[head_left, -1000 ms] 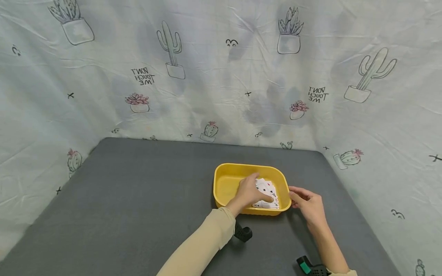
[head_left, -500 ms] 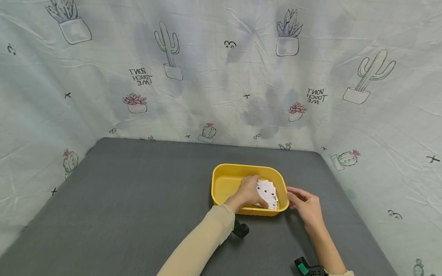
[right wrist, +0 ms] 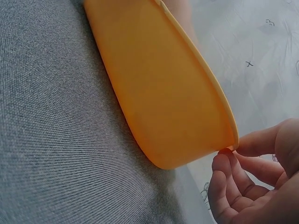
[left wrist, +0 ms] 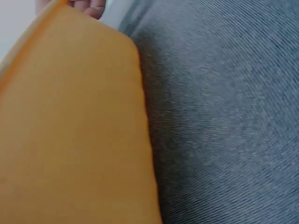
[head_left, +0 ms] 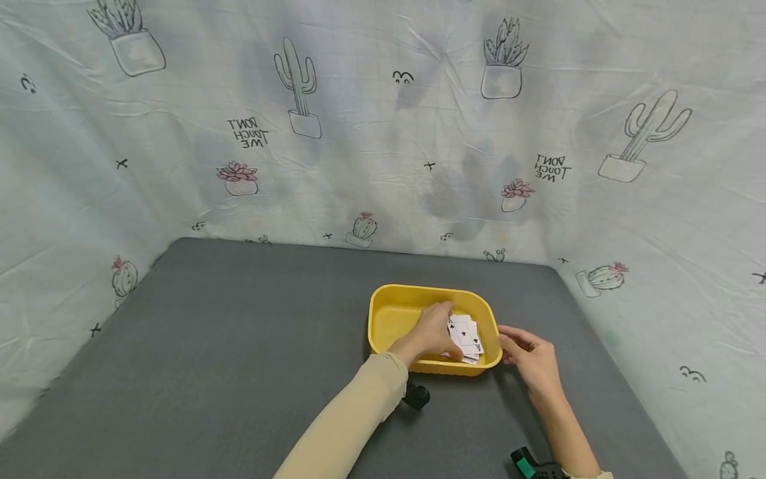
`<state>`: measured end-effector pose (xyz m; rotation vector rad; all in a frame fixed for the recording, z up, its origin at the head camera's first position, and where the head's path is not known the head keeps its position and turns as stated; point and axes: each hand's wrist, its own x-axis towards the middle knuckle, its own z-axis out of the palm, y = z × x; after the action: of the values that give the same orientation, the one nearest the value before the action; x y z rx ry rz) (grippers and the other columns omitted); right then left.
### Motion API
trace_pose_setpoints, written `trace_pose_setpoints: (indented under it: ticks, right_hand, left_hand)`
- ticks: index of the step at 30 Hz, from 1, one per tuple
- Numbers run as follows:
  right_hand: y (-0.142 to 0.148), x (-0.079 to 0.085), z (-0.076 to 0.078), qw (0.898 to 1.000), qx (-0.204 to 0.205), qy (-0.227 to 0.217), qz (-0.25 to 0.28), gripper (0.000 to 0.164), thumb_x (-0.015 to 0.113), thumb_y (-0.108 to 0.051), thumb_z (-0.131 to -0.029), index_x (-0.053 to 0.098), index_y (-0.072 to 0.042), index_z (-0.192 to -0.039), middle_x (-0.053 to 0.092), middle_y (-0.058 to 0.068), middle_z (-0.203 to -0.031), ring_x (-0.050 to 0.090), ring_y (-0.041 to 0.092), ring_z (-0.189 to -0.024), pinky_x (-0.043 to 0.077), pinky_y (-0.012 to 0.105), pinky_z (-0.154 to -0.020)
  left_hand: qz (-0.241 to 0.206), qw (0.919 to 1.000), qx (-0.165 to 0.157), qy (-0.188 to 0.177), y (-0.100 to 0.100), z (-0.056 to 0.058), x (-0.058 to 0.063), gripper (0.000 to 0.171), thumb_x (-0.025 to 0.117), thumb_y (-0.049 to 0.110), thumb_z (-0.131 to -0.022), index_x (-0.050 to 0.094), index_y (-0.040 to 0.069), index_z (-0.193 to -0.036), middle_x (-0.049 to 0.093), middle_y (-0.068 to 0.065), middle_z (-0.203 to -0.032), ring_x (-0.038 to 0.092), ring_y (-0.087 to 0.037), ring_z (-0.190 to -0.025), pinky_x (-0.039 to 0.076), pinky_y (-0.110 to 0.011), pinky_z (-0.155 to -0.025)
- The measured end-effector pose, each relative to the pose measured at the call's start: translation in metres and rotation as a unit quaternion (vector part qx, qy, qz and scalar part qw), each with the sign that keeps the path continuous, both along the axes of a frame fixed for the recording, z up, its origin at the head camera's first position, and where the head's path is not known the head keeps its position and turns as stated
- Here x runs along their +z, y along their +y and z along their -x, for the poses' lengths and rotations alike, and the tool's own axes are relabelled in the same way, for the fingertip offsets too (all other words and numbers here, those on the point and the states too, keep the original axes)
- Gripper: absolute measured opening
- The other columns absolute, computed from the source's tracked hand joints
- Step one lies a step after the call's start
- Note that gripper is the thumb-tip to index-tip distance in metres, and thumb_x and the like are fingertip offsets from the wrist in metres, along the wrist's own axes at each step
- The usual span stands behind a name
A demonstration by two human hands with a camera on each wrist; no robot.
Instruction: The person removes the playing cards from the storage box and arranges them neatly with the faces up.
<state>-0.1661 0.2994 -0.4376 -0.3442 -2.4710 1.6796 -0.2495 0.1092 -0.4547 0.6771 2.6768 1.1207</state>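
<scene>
A yellow plastic basin [head_left: 391, 322] stands on the grey tabletop, with white playing cards [head_left: 465, 334] overlapping in its right half. My left hand [head_left: 431, 330] reaches into the basin, its thumb on the near side of the cards and its fingers on the far side, gripping them by their left part. That hand covers some of the cards. My right hand [head_left: 534, 360] pinches the basin's right end. In the right wrist view, the thumb and fingers of the right hand [right wrist: 254, 186] meet at the basin's rim [right wrist: 224, 100]. The left wrist view is filled mostly by the basin's outer wall [left wrist: 79, 116].
Grey cloth-covered table [head_left: 239, 346] extends widely left of the basin. A pale curtain [head_left: 359, 133] printed with cacti hangs behind and along both sides. Black wrist devices [head_left: 417, 395] sit under the left wrist and by the right forearm.
The left hand has shifted slightly, its thumb drawing in toward the cards. The spread cards have come together into a tighter pile. The right hand keeps its place on the basin.
</scene>
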Motion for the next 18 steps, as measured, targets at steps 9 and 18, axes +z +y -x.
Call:
trace_pose_setpoints:
  ticks: [9,18]
  right_hand:
    - [0.000,-0.002,-0.002,1.000,0.001,0.004,-0.002,0.032,0.064,-0.016,-0.098,0.065,0.003,-0.124,0.066,0.016,-0.106,0.061,0.018,-0.076,0.055,0.034,-0.069]
    - [-0.001,-0.011,-0.003,1.000,-0.002,0.006,0.004,0.033,0.065,-0.017,-0.097,0.065,0.002,-0.124,0.066,0.016,-0.107,0.062,0.021,-0.078,0.055,0.035,-0.070]
  left_hand:
    - [-0.047,0.9986,-0.022,-0.012,-0.007,0.005,0.002,0.097,0.094,0.022,-0.066,0.043,0.006,-0.147,0.051,-0.003,-0.129,0.051,-0.010,-0.096,0.045,-0.021,-0.084]
    - [-0.098,0.9883,-0.109,0.040,-0.047,-0.015,0.032,0.095,0.089,0.014,-0.072,0.036,0.005,-0.151,0.041,-0.006,-0.144,0.057,-0.008,-0.092,0.048,-0.016,-0.077]
